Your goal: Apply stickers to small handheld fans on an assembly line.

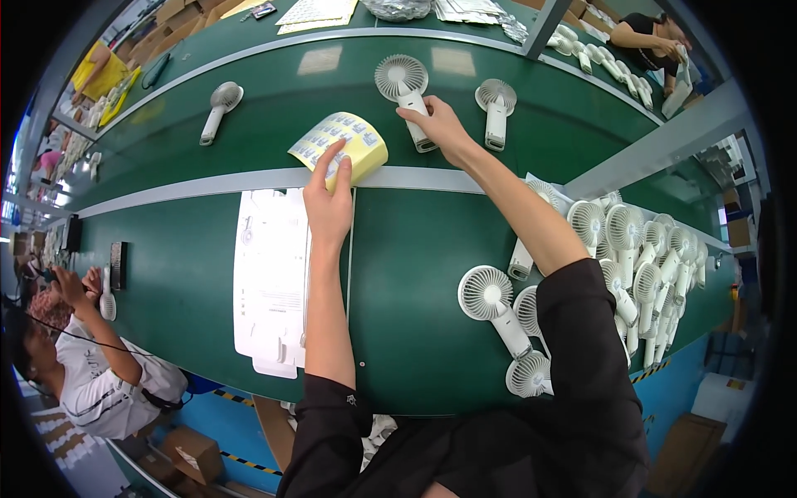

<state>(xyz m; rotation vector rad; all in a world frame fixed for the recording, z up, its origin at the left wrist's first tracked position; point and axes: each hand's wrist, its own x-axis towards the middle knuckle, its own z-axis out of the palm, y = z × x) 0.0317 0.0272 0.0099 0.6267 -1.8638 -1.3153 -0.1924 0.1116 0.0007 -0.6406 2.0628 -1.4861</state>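
Observation:
My right hand (pixel 442 131), reached out across the rail, grips the handle of a white handheld fan (pixel 401 76). Its round grille points away from me. My left hand (pixel 329 199) has thumb and finger on a yellow roll of labels (pixel 368 148), at its near side. Whether a single label is between those fingertips, I cannot tell. Below my left hand lie flat white printed box sheets (pixel 267 290), partly covered by my forearm. To the right of the roll, another handheld fan (pixel 496 112) lies on the green conveyor surface.
One more fan (pixel 220 112) lies at the far left. Many fans (pixel 643 249) are heaped at the right, some behind my right arm. A metal rail (pixel 423 178) runs between table and conveyor, and a post (pixel 647 141) rises at right. Co-workers sit left and far right.

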